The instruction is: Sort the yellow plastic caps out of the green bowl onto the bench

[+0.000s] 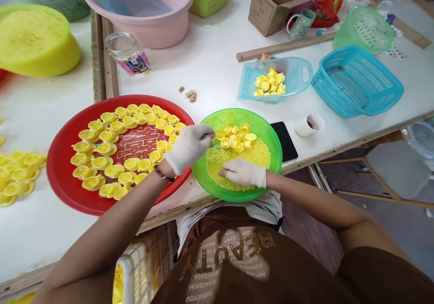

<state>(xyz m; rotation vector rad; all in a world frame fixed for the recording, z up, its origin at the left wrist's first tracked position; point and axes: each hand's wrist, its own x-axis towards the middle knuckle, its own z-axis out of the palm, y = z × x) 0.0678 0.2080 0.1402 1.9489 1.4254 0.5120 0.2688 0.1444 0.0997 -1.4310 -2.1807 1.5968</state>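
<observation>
A green bowl [203, 186] near the table edge holds small yellow grains [262, 157] and several yellow cups [237, 136] at its back. My left hand [192, 144], in a white glove, is over the bowl's left rim, fingers pinched together; whatever is between them is too small to make out. My right hand [242, 173], also gloved, rests on the grains with its fingers bent down into them; what they hold, if anything, is hidden. On the left, a red tray [61, 173] bears many yellow cups with patterned tops.
Behind the green bowl is a blue scoop [294, 75] of yellow cups. A blue basket [359, 82], white cup [308, 125] and black flat object [285, 141] lie right. A glass jar [129, 55], pink tub [156, 28] and yellow basin [64, 53] stand back left.
</observation>
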